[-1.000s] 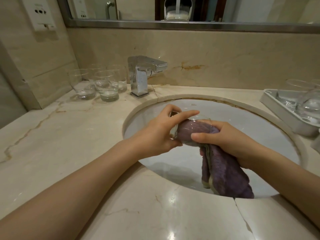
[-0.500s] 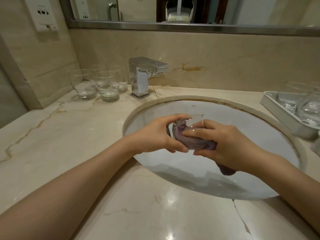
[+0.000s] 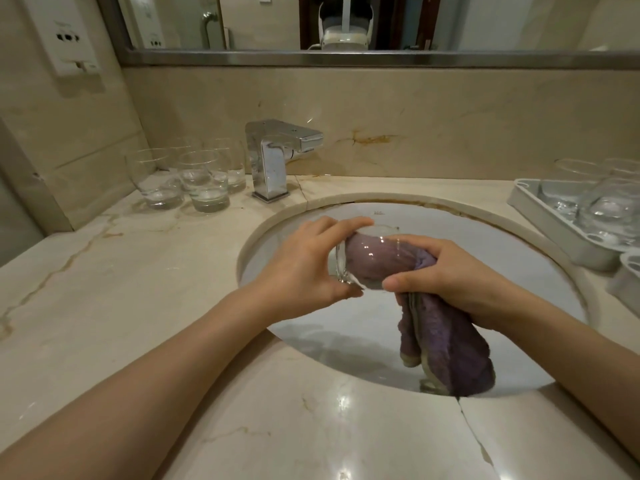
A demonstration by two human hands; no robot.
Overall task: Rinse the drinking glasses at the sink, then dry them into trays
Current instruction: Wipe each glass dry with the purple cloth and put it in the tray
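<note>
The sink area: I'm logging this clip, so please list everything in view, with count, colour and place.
Glass in hand: one, clear, lying on its side over the sink, stuffed with cloth.
Cloth: one, purple, one end inside the glass, the rest hanging into the sink.
Sink: one, white, round, set in the counter.
Counter: one, beige marble.
Tap: one, chrome, behind the sink, no water visible.
Glasses by the tap: at least four, clear, upright, back left.
Tray: one, white, at the right edge, holding clear glasses; count unclear.
Mirror: one, above the backsplash.
Wall socket: one, white, upper left.
Left hand: grips the glass's base.
Right hand: holds the cloth at the glass's mouth.
</note>
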